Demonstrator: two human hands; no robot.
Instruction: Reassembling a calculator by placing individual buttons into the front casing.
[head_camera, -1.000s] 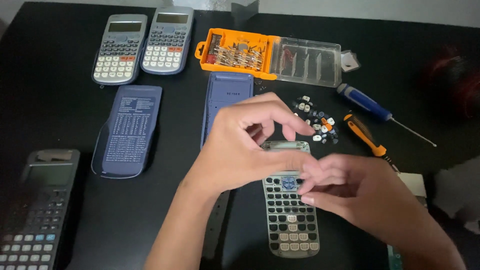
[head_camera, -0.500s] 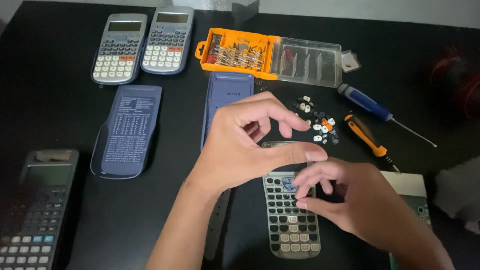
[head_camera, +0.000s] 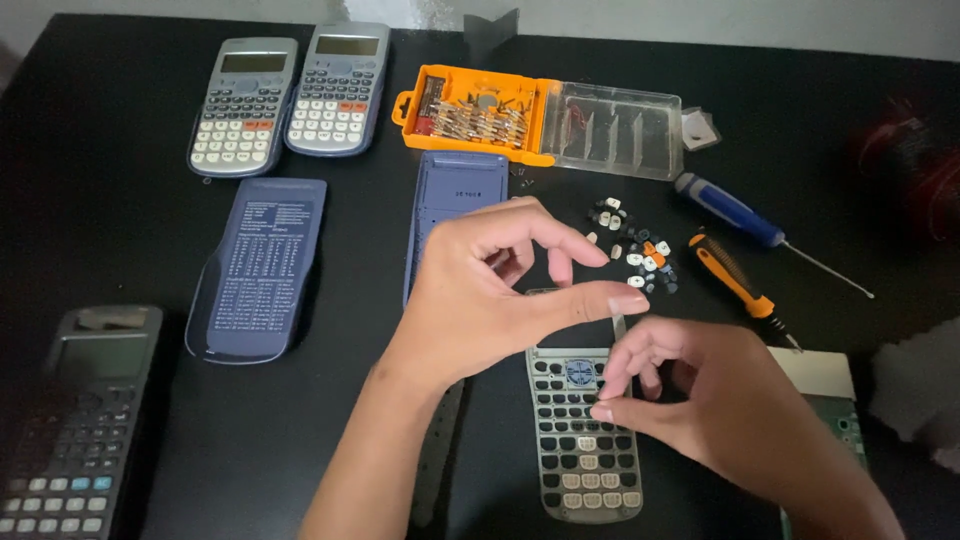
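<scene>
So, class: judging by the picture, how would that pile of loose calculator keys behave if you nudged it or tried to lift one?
The keys look tiny and separate, so a nudge would probably scatter them across the table. Each seems very light and fiddly to pinch. Their flattish shape suggests sliding rather than rolling.

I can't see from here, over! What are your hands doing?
Left hand arched over the gray keypad panel, thumb out. Right hand pinching a thin clear strip above it. Loose key caps and orange screwdriver just beyond, clear of the hands.
</scene>
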